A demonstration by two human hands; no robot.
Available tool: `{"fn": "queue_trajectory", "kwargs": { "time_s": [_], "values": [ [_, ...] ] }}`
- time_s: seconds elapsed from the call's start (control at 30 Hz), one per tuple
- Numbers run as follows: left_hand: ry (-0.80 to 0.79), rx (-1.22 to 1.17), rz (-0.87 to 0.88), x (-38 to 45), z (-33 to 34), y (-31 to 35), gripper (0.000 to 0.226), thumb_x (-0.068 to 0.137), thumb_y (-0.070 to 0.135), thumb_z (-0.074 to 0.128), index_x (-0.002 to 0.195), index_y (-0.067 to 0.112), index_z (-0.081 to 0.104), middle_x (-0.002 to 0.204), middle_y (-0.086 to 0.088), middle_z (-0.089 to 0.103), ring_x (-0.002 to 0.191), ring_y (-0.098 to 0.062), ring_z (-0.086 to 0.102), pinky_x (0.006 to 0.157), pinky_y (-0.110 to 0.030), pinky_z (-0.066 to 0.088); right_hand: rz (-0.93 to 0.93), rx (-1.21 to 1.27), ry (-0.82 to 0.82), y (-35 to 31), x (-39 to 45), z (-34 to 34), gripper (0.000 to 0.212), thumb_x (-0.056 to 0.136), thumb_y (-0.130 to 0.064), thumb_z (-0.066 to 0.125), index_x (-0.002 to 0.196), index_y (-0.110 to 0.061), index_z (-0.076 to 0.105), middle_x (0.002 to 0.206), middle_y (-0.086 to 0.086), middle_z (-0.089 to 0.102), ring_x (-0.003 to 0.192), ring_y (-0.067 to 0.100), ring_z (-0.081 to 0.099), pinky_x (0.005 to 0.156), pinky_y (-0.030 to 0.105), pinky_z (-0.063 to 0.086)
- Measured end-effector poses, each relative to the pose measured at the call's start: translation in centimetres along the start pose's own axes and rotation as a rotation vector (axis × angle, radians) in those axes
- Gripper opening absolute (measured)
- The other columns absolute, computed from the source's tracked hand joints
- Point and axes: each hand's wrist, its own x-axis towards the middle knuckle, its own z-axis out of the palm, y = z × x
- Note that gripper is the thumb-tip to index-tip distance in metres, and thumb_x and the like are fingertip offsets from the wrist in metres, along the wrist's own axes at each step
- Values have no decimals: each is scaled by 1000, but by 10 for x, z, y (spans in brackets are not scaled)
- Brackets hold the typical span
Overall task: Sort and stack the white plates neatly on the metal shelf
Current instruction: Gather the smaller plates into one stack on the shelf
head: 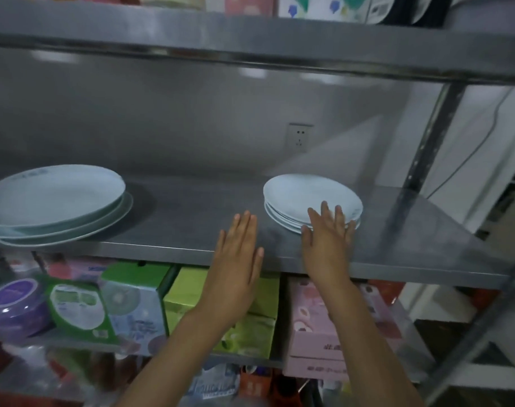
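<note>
From the head camera, the right hand (328,235) is lying flat-fingered against the near rim of the small plate stack (312,198) — touching it, grasping nothing. The stack is sitting at twelve o'clock from that palm, right of centre on the metal shelf (191,224). The left hand (238,245) is hovering released at the stack's nine o'clock, just beside it, holding nothing. The large plate stack (53,198) is resting well apart, far at nine o'clock — so the right hand is the nearer one.
</note>
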Motion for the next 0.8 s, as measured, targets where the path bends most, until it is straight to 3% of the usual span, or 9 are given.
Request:
{"fn": "queue_trajectory", "kwargs": {
  "time_s": [0.07,0.13,0.3,0.37,0.53,0.8],
  "values": [
    [-19,-18,-6,3,0,-2,54,101,44,11,150,27,-6,159,11,-7,145,-1,-16,119,-29,-5,76,37,-3,-3,3,2,32,100,-27,41,126,-23,58,155,0,32,148,22,8,116,50,-6],
    [-35,-51,-22,6,-2,-2,54,104,40,16,152,25,-2,159,10,-7,145,-1,-16,120,-29,-6,89,86,17,-3,5,4,26,98,-20,45,116,-19,65,147,4,44,146,25,16,118,53,4],
    [-41,-96,-15,14,-9,-9,55,104,34,23,153,21,3,161,8,-2,146,-4,-12,122,-33,-1,70,263,142,-9,2,0,18,90,-1,55,99,-5,70,109,10,69,135,36,34,112,45,28],
    [-29,-114,-11,18,-15,-15,54,105,35,23,153,20,4,161,7,-1,147,-5,-11,122,-34,1,58,302,216,-14,-1,-1,17,88,1,58,96,-6,70,102,10,70,133,34,38,111,40,30],
    [-1,-196,-25,25,-28,-25,55,104,36,26,154,25,4,161,10,-2,146,-3,-12,122,-34,2,-14,341,280,-33,-5,-7,15,88,1,60,95,-8,69,98,0,64,135,28,37,102,2,13],
    [161,-320,-85,26,-67,-50,58,99,29,49,150,41,22,162,8,-2,148,-9,-6,116,-30,13,-188,496,273,-102,-13,-10,19,87,3,59,93,-12,68,98,-11,57,135,22,35,105,6,18]
  ]
}}
